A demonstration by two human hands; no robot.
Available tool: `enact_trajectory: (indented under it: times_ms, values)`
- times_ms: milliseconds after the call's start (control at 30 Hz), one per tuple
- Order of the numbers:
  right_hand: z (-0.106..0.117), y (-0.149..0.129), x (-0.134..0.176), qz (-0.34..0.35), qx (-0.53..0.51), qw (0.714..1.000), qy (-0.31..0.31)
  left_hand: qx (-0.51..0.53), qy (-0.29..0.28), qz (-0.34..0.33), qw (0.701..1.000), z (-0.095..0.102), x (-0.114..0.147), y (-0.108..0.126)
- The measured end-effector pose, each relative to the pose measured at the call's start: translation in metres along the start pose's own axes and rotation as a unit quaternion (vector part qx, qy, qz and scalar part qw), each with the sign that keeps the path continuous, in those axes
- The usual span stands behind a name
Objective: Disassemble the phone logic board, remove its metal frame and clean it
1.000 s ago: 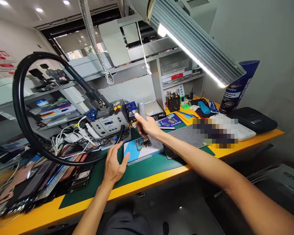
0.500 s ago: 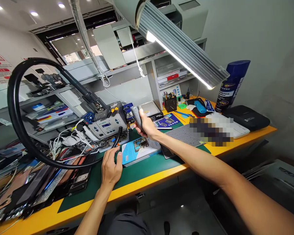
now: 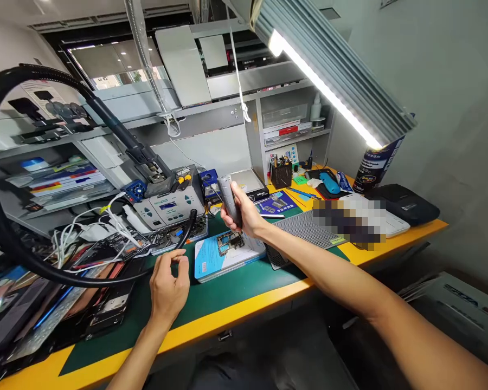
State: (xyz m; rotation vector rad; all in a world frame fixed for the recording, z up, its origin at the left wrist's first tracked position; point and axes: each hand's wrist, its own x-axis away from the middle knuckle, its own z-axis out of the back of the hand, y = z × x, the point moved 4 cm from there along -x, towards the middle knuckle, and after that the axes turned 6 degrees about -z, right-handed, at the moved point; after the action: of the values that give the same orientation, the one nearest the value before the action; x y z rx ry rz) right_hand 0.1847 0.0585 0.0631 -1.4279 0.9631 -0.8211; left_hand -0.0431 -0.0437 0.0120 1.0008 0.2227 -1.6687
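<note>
My right hand [image 3: 246, 211] is closed around a grey handheld device [image 3: 229, 199] with a ribbed side, raised above a blue-and-white booklet [image 3: 211, 262]. A bare circuit board [image 3: 230, 243] lies on the booklet, partly hidden by that hand. My left hand [image 3: 168, 284] rests at the green mat [image 3: 215, 295], left of the booklet, fingers bent and thumb apart, with nothing seen in it. Just behind its fingers passes a thick black hose [image 3: 101, 282], which loops up at the left and bends up to the grey soldering station [image 3: 171, 208].
A lit lamp [image 3: 329, 92] hangs overhead. Phone parts [image 3: 109, 311] and white cables [image 3: 106, 222] crowd the left. Rightward are a grey perforated mat [image 3: 305, 230], pen holder [image 3: 281, 174], blue spray can [image 3: 376, 168] and black case [image 3: 409, 208].
The view has shifted a little. My left hand has drawn away from the booklet's edge and its fingers are more bent. My right hand still holds the grey device over the booklet.
</note>
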Motion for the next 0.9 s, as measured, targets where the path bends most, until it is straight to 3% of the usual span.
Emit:
enact_trajectory:
  times_ms: [167, 267, 433, 533, 667, 900]
  values:
    - [-0.007, -0.006, -0.002, 0.006, -0.115, 0.991, -0.070, 0.063, -0.131, -0.090, 0.985, -0.011, -0.027, 0.021]
    - [-0.007, -0.006, -0.001, 0.010, -0.155, 0.986, -0.064, 0.086, -0.204, -0.151, 0.963, -0.027, -0.041, 0.034]
    - [-0.010, -0.005, 0.001, 0.010, -0.180, 0.983, -0.043, 0.100, -0.267, -0.203, 0.937, -0.046, -0.056, 0.038]
    - [-0.009, -0.002, 0.000, 0.008, -0.180, 0.983, -0.022, 0.101, -0.281, -0.222, 0.928, -0.052, -0.059, 0.031]
    - [-0.008, -0.001, 0.000, 0.004, -0.181, 0.983, 0.011, 0.109, -0.251, -0.246, 0.930, -0.054, -0.057, 0.026]
    - [-0.018, -0.011, 0.003, 0.071, -0.161, 0.983, 0.049, 0.153, -0.240, -0.196, 0.938, -0.051, -0.048, 0.024]
